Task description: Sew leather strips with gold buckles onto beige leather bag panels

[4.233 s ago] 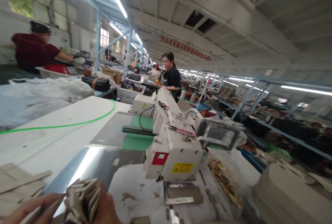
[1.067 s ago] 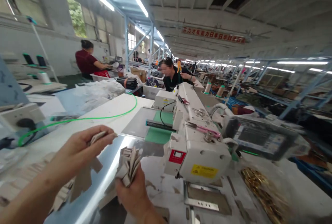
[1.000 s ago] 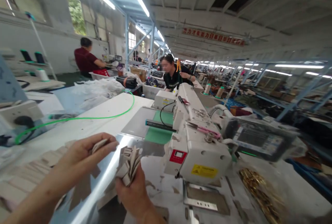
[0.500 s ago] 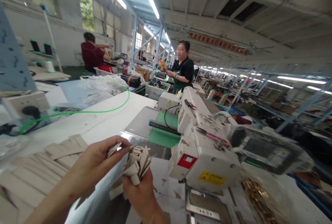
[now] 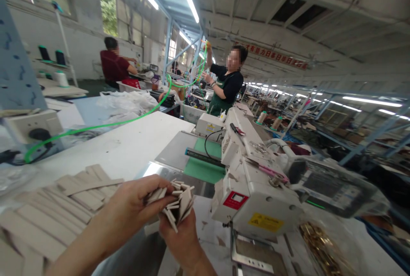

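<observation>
1. Strips [image 5: 177,201] of pale card-like material, fanned out in a bundle, sit low in the middle of the view, above the near edge of the tabletop [image 5: 128,148].
2. Right hand [image 5: 179,235] grips the bundle from below, fingers closed round its lower end.
3. Left hand [image 5: 134,210] comes in from the left; its fingers are narrow, pinching the top of a strip at the bundle's left side.
4. More of the same pale pieces lie in a stack [image 5: 54,212] on the tabletop just left of the hands.
5. A white sewing machine [image 5: 256,195] stands just right of the hands, with pink scissors [image 5: 267,169] lying on top.
6. A screen [image 5: 329,188] sits beside the machine on its right.
7. A green mat [image 5: 205,169] lies behind the hands.
8. A green hose [image 5: 105,124] curves across the tabletop up to a co-worker [image 5: 226,86] in a dark shirt, whose raised hand holds it.
9. Another person [image 5: 113,65] in red works far off at the left.
</observation>
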Motion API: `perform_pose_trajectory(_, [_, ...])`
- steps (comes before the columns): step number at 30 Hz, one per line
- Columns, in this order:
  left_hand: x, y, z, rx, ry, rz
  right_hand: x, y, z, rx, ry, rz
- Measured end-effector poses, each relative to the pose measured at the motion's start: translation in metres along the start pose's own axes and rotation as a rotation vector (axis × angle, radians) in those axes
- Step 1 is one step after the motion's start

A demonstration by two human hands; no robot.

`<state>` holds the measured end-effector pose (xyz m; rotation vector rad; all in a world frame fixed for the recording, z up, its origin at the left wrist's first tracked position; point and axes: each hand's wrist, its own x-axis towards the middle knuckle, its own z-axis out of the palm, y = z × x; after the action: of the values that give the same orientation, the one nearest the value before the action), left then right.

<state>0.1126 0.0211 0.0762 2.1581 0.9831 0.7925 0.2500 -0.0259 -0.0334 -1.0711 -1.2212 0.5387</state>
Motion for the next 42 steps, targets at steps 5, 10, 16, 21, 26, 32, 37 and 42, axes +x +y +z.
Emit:
perform_pose_trajectory(5, [0.000,0.001,0.010,-0.080,0.046,0.054,0.008,-0.012,0.000,0.145,-0.003,0.019])
perform_pose_trajectory(10, [0.001,0.002,0.014,-0.278,0.196,0.027,0.009,-0.022,-0.002,0.180,-0.022,0.055])
perform_pose_trajectory(16, [0.003,-0.001,0.011,-0.167,0.110,0.073,0.008,-0.014,-0.001,0.123,-0.015,0.009])
perform_pose_trajectory(21, [0.004,-0.004,0.010,-0.049,0.201,0.147,0.010,-0.007,-0.003,0.082,0.000,-0.056])
perform_pose_trajectory(26, [0.005,-0.002,0.010,-0.015,0.174,0.218,0.010,-0.004,-0.004,0.099,-0.030,-0.080])
perform_pose_trajectory(32, [0.004,-0.004,0.014,0.041,0.234,0.311,0.007,0.002,-0.004,0.084,-0.047,-0.079])
perform_pose_trajectory(37, [0.006,-0.003,0.014,0.102,0.228,0.472,0.007,0.006,-0.004,0.099,-0.062,-0.055])
perform_pose_trajectory(42, [0.006,-0.003,0.014,0.111,0.239,0.495,0.009,0.000,-0.006,0.074,-0.079,-0.122])
